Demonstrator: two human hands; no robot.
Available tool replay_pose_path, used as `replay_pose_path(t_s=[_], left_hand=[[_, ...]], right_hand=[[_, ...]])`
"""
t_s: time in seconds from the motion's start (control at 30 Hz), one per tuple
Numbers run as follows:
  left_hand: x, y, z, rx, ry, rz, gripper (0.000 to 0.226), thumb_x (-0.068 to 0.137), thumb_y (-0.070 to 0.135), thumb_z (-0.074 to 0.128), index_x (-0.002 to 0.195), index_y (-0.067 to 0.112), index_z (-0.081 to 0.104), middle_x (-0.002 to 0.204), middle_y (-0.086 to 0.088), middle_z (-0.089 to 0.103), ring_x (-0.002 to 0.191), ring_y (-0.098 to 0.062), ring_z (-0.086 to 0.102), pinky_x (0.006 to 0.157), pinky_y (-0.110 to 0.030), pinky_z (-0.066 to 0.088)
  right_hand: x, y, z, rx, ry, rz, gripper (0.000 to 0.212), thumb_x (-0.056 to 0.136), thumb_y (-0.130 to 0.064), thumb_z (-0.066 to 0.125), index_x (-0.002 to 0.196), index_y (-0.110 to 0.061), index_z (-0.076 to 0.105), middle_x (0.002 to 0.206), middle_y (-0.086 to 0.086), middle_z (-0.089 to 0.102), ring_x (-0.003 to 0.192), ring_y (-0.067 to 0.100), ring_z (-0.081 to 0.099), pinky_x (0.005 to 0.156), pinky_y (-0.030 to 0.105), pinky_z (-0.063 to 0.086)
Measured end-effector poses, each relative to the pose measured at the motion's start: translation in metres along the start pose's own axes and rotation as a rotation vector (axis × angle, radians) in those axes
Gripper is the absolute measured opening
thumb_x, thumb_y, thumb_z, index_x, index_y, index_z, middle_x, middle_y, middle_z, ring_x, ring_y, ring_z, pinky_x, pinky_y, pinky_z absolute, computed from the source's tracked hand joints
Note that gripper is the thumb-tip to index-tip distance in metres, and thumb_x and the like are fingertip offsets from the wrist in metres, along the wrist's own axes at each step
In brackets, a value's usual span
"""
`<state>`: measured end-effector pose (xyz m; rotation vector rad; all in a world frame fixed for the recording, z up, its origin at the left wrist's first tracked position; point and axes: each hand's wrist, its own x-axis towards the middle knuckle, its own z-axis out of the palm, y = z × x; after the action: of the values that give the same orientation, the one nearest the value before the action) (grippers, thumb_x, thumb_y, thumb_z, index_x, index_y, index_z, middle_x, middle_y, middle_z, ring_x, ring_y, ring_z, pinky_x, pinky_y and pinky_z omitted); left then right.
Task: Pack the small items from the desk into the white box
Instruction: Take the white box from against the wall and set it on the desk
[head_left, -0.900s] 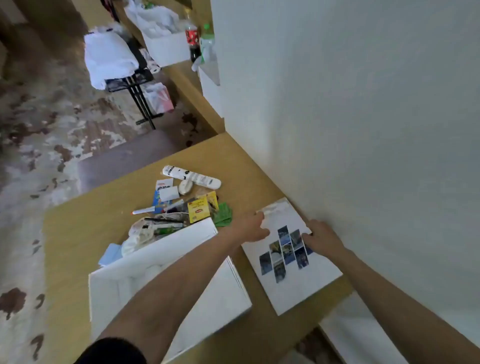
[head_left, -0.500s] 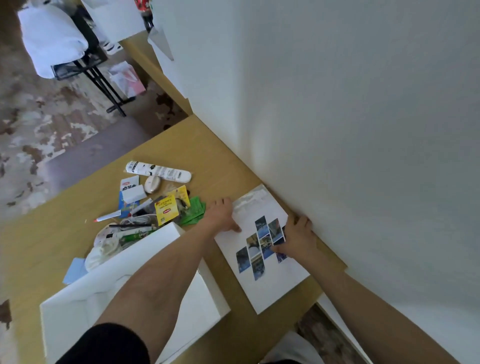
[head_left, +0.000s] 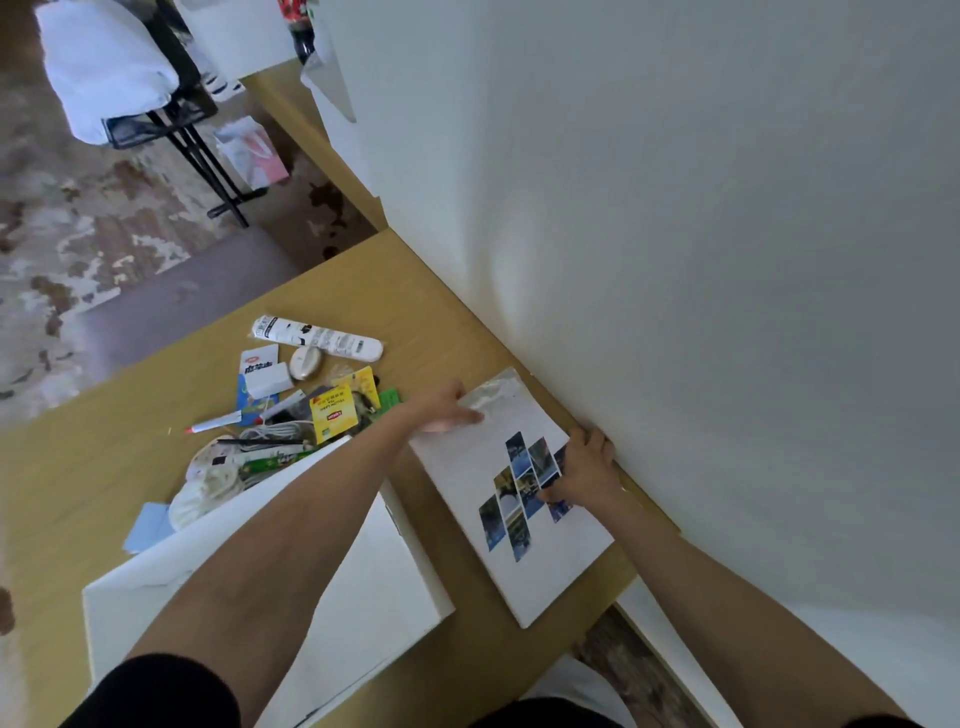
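Both hands lay on a flat white lid (head_left: 540, 566) printed with a slanted cluster of small photographs, which rested on the wooden desk (head_left: 104, 467) close to the white wall (head_left: 675, 260) on the right. The left hand (head_left: 441, 410) pressed on the lid's far left corner, fingers (head_left: 470, 415) stretched out nearly flat and closed around nothing. The right hand (head_left: 584, 473) sat at the lid's right edge next to the wall, fingers curled loosely over that edge with the thumb on the printed face; how firmly it gripped could not be told. The white box (head_left: 384, 582) stood just left of the lid at the near side of the desk, partly hidden beneath the left forearm. Beyond the box lay the heap of small items: a white remote control (head_left: 317, 338) farthest off, a yellow tea packet (head_left: 332, 415), a green packet (head_left: 389, 399), a red-tipped pen (head_left: 213, 423), a coiled white cable (head_left: 280, 431) and a pale blue card (head_left: 148, 525) at the left.
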<state>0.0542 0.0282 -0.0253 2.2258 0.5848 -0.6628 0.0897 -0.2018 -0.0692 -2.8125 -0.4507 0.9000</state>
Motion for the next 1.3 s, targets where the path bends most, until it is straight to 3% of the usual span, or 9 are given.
replay_pose_path(t_s=[0.13,0.27,0.43,0.63,0.73,0.9,1.0,1.1,1.3], left_hand=[[-0.04,0.02,-0.009,-0.152,0.016,0.188,0.021,0.092,0.031,0.057,0.105,0.019,0.046,0.095,-0.004,0.057,0.079,-0.015,0.054,0.064,-0.024,0.044],[-0.1,0.014,-0.03,-0.278,0.074,0.37,0.016,0.091,0.033,0.06,0.098,0.022,0.05,0.086,0.003,0.06,0.074,-0.012,0.057,0.062,-0.023,0.046],[-0.189,-0.031,-0.05,-0.553,0.356,0.458,0.024,0.083,0.039,0.067,0.097,0.022,0.058,0.089,-0.006,0.066,0.075,-0.015,0.064,0.06,-0.029,0.051],[-0.27,-0.084,-0.042,-1.132,0.715,0.401,0.012,0.085,0.023,0.067,0.092,0.017,0.06,0.089,-0.003,0.069,0.077,-0.017,0.066,0.066,-0.029,0.055],[-0.303,-0.119,-0.034,-1.225,0.832,0.305,0.007,0.085,0.017,0.065,0.088,0.018,0.059,0.091,-0.007,0.065,0.079,-0.023,0.062,0.067,-0.034,0.053],[-0.351,-0.183,-0.006,-1.01,0.923,0.083,0.035,0.076,0.027,0.064,0.105,0.025,0.045,0.097,-0.007,0.062,0.081,-0.019,0.064,0.067,-0.038,0.056],[-0.36,-0.212,0.009,-0.907,0.904,-0.003,0.054,0.085,0.017,0.064,0.125,0.015,0.028,0.113,-0.016,0.058,0.098,-0.031,0.062,0.083,-0.053,0.053],[-0.361,-0.231,0.009,-0.662,0.98,-0.076,0.061,0.089,0.016,0.06,0.136,0.02,0.022,0.098,-0.003,0.052,0.082,-0.023,0.058,0.08,-0.041,0.05],[-0.344,-0.249,0.006,-0.253,0.967,-0.033,0.033,0.088,0.001,0.057,0.12,0.01,0.061,0.097,-0.015,0.057,0.079,-0.024,0.053,0.079,-0.035,0.048]], right_hand=[[-0.006,0.009,-0.019,0.194,-0.052,-0.18,0.106,0.057,-0.049,0.086,0.142,-0.016,0.032,0.143,0.01,0.043,0.135,0.032,0.034,0.11,0.041,0.031],[-0.029,0.002,-0.048,0.591,-0.024,-0.259,0.061,0.049,-0.065,0.082,0.095,-0.026,0.069,0.088,-0.008,0.074,0.09,0.019,0.068,0.073,0.028,0.055],[-0.071,-0.055,-0.099,0.505,0.178,-0.485,0.035,0.071,-0.064,0.068,0.083,-0.035,0.054,0.073,-0.009,0.061,0.061,-0.004,0.056,0.05,0.011,0.042],[-0.133,-0.17,-0.17,-0.015,0.453,-0.863,0.034,0.083,-0.063,0.049,0.097,-0.033,0.05,0.071,-0.013,0.054,0.064,0.013,0.052,0.054,0.031,0.038],[-0.156,-0.227,-0.162,-0.104,0.387,-1.054,0.033,0.087,-0.054,0.053,0.114,-0.036,0.054,0.083,-0.011,0.062,0.074,0.018,0.059,0.061,0.03,0.04],[-0.167,-0.292,-0.096,-0.148,0.079,-1.203,0.046,0.09,-0.047,0.056,0.134,-0.035,0.052,0.123,-0.003,0.066,0.1,0.021,0.064,0.081,0.034,0.054],[-0.164,-0.315,-0.057,-0.223,-0.01,-1.244,0.046,0.091,-0.045,0.057,0.135,-0.033,0.052,0.093,-0.008,0.07,0.078,0.01,0.062,0.064,0.026,0.048],[-0.152,-0.323,-0.029,-0.319,-0.071,-1.247,0.045,0.091,-0.042,0.058,0.135,-0.035,0.053,0.076,-0.017,0.06,0.059,-0.002,0.045,0.053,0.019,0.034],[-0.134,-0.304,0.011,-0.364,-0.204,-1.098,0.047,0.092,-0.043,0.056,0.136,-0.031,0.051,0.105,-0.005,0.068,0.091,0.014,0.064,0.075,0.031,0.051]])
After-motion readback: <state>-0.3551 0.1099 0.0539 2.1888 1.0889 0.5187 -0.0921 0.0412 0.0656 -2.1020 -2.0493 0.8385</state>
